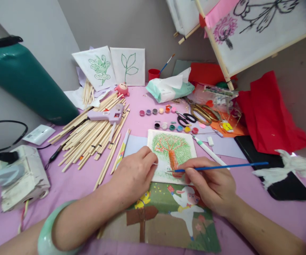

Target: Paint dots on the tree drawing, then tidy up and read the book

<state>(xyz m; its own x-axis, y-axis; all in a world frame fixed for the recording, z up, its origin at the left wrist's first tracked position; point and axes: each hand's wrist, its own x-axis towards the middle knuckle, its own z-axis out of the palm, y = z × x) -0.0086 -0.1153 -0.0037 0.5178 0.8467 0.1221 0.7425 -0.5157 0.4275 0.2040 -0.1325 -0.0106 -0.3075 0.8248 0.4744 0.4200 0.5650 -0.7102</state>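
My right hand [213,182] pinches a thin blue paintbrush [222,166], its bristles touching the lower part of a small white canvas [157,173]. The canvas bears a tree with a brown-orange trunk [172,157] and a green dotted crown. My left hand [135,175] is closed, curled fingers gripping the canvas's left edge; its fingertips are partly hidden. Beneath the canvas's near side lies a picture board [166,226] with a white lamb and a yellow bird. Two rows of small paint pots [172,127] stand beyond the canvas.
Left lie many wooden sticks [89,138] under a lilac glue gun [107,114]; a green bottle [28,81] and power strip [22,177] are farther left. Scissors [203,112], a white-green marker [208,148], a black phone-like slab [288,184] and red cloth [270,113] lie right. Wipes [169,88] sit behind.
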